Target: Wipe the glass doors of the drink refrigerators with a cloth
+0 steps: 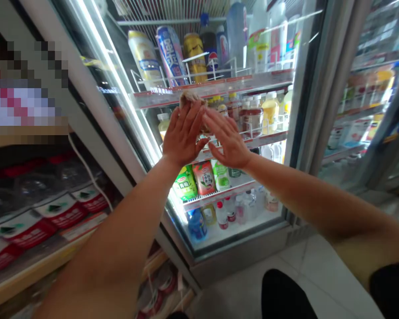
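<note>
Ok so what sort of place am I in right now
Most likely a convenience store or small supermarket: there's a lit glass-door drinks cooler stocked with cans and bottles, and a wood-edged shelf of red-and-white-labelled bottles on the left.

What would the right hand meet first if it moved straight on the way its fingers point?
Probably the left hand, just ahead of the right hand; whether they touch is unclear.

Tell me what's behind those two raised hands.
Part of a crumpled cloth shows past the left hand; beyond it and the right hand, bottles and cans stand in a lit cooler. Whatever else the hands cover cannot be seen.
</note>
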`<state>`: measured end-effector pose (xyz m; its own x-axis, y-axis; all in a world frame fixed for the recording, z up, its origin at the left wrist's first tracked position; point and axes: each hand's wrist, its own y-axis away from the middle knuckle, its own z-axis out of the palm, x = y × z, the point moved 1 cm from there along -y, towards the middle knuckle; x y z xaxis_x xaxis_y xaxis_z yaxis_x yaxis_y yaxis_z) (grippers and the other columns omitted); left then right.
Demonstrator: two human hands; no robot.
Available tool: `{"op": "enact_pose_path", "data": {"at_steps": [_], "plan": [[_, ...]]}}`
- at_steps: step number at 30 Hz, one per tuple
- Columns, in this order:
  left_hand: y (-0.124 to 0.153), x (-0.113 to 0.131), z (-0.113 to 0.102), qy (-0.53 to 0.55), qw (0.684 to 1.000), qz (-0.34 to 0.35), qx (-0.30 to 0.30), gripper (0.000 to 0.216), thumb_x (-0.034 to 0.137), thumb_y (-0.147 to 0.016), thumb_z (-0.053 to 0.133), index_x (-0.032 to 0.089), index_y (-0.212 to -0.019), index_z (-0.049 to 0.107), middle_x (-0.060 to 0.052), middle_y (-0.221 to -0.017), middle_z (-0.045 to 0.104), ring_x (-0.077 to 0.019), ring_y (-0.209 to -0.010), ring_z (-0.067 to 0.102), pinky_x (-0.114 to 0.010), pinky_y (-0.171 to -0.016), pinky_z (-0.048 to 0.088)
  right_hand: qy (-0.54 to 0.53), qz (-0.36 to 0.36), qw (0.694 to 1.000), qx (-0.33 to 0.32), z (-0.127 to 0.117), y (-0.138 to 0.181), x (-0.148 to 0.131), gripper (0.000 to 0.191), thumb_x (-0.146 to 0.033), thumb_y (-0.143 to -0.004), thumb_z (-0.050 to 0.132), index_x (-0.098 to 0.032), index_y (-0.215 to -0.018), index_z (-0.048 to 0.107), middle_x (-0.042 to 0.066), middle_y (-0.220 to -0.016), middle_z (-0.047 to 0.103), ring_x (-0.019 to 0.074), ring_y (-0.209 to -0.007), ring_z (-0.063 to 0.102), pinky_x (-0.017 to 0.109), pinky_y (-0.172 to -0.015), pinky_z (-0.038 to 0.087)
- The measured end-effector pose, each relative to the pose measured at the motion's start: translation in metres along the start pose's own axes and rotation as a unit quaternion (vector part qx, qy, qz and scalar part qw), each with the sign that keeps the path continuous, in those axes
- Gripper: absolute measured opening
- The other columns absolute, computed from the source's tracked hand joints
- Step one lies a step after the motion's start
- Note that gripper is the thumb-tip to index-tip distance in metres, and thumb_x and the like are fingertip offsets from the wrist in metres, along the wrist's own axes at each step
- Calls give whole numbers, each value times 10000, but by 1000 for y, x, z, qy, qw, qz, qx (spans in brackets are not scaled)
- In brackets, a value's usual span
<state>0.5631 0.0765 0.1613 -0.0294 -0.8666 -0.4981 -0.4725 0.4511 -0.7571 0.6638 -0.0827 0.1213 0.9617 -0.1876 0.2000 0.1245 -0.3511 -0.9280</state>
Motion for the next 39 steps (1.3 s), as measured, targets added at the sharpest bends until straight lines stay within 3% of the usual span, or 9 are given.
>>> {"op": "enact_pose_path", "data": {"at_steps": [4, 8, 12, 15, 20, 25, 28, 33, 39], "plan": [[2, -4, 2, -3, 999, -8, 38, 679, 531, -1020, 173, 145, -1573, 98, -119, -1601, 301, -187, -1517, 178, -431, -1276, 153, -37, 10, 999, -21, 22, 3, -28, 736, -357, -949, 378, -170, -1600, 92, 65, -1606, 310, 179, -1515, 215, 415, -1251, 247], [2, -3, -3, 23, 996, -70, 50, 617, 439, -1021, 130, 124, -1551, 141, -118, -1574, 329, -162, -1502, 216, -365, -1228, 285, -25, 25, 999, -20, 35, -2, -25, 630, -425, -962, 418, -180, -1536, 332, 81, -1601, 320, 214, -1522, 193, 459, -1247, 236], [4, -5, -23, 41, 993, -103, 34, 584, 339, -990, 234, 169, -1548, 204, -104, -1561, 348, -182, -1472, 293, -385, -1202, 326, -20, 31, 999, -2, 39, -5, -19, 522, -444, -978, 444, -235, -1456, 459, 61, -1555, 409, 220, -1495, 276, 473, -1220, 300], [11, -16, -40, 5, 989, -137, 46, 599, 327, -960, 353, 291, -1551, 262, -48, -1595, 312, -233, -1500, 230, -486, -1244, 229, -24, 37, 999, 19, 42, -5, -17, 421, -438, -992, 437, -253, -1349, 563, 57, -1503, 478, 227, -1471, 329, 483, -1201, 336], [23, -36, -42, -62, 979, -196, 12, 697, 417, -968, 413, 334, -1588, 105, 77, -1668, 27, -241, -1538, -55, -559, -1267, -50, -38, -14, 998, 47, 44, 6, -16, 292, -382, -1009, 435, -259, -1140, 666, 44, -1374, 599, 207, -1405, 429, 438, -1186, 377], [27, -36, -36, -66, 984, -164, 35, 677, 401, -988, 396, 339, -1585, 85, 61, -1666, 15, -175, -1525, -116, -541, -1268, -73, -24, -47, 998, 19, 37, 9, -17, 277, -346, -1001, 465, -298, -1215, 635, 20, -1299, 646, 217, -1283, 529, 426, -1107, 447], [27, -35, -36, -78, 984, -152, 43, 678, 380, -990, 396, 351, -1585, 72, 70, -1662, -8, -136, -1508, -156, -496, -1275, -87, -8, -32, 999, 9, 34, 1, -20, 400, -369, -994, 467, -306, -1382, 541, 28, -1406, 568, 241, -1288, 515, 451, -1128, 414], [26, -37, -34, -67, 983, -162, 45, 724, 369, -972, 424, 322, -1585, 41, 118, -1653, -35, -117, -1469, -254, -429, -1247, -197, 22, 0, 1000, 6, 41, 15, -28, 448, -360, -991, 469, -340, -1438, 497, -2, -1554, 413, 263, -1409, 396, 469, -1183, 352], [25, -38, -37, -40, 980, -196, 6, 664, 423, -979, 394, 298, -1578, 138, 142, -1631, -99, -131, -1493, -201, -416, -1252, -198, 40, -123, 988, -83, 41, 35, -17, 524, -426, -995, 514, -374, -1501, 388, -66, -1559, 391, 206, -1439, 383, 434, -1235, 293]]}}
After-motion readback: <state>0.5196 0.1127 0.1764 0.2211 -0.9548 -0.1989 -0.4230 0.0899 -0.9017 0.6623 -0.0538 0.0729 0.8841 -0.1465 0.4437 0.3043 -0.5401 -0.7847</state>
